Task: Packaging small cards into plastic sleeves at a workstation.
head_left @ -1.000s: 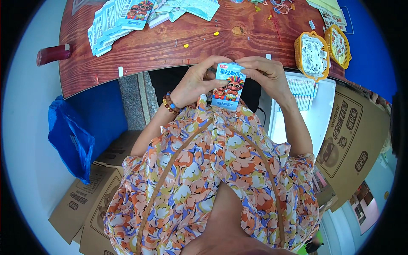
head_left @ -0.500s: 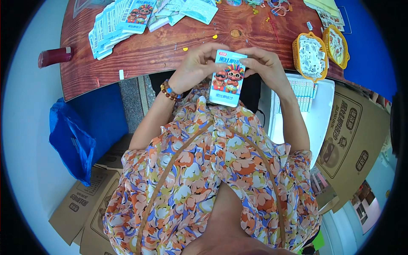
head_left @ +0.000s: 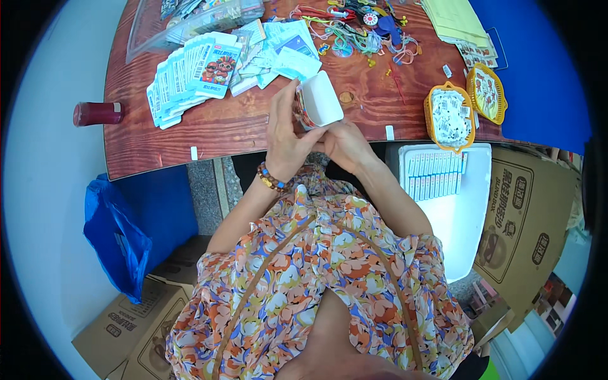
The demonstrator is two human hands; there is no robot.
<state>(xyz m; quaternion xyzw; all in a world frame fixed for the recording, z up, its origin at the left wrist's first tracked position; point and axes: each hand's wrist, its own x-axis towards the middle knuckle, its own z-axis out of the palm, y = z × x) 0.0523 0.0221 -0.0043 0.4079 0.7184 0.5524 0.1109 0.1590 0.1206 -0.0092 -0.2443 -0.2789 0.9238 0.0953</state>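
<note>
A small printed carton [head_left: 322, 101] is held up over the front edge of the table, its white inside showing between its walls. My left hand [head_left: 286, 133] is closed around its left side, thumb toward the bottom. The fingers of my right hand [head_left: 346, 144] are curled at the carton's lower end, partly hidden behind it. Beyond my hands, on the left, lies a fanned stack of flat blue-and-white cartons [head_left: 187, 79]. On top of it rests a carton with two cartoon figures [head_left: 218, 68].
Blue-and-white leaflets [head_left: 297, 54] and a tangle of coloured cords [head_left: 364, 38] cover the far table. Yellow baskets [head_left: 451, 117] with small packets stand at right. Below them, a white bin [head_left: 446, 234] holds rows of cartons. A dark red bottle [head_left: 98, 114] lies at the left edge.
The carton, earlier flat with its printed front facing up, is now popped out and tilted, showing its white inside. Both hands have shifted their grip. The view has moved, showing more of the far table.
</note>
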